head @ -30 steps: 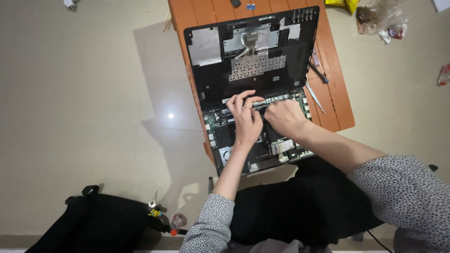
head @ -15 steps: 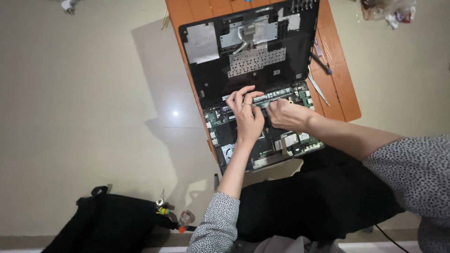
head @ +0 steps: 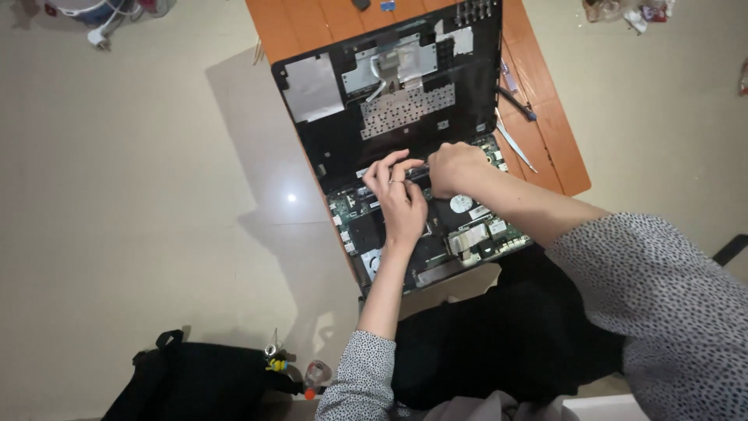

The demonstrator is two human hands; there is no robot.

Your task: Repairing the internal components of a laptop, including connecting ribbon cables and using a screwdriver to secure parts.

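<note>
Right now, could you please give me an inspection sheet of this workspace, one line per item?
Surface: orange wooden board on a pale tiled floor.
Job's things: opened black laptop, green circuit board exposed.
Clutter: thin hand tools beside the laptop; black bag.
Grippers: left hand and right hand, fingers at the hinge edge.
Cables: flat ribbon; white plug.
Surroundings: wrappers on the floor.

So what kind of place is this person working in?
Probably a home room, not a workshop: an opened laptop lies on a low orange wooden table over a beige tiled floor, a black bag nearby.
</note>
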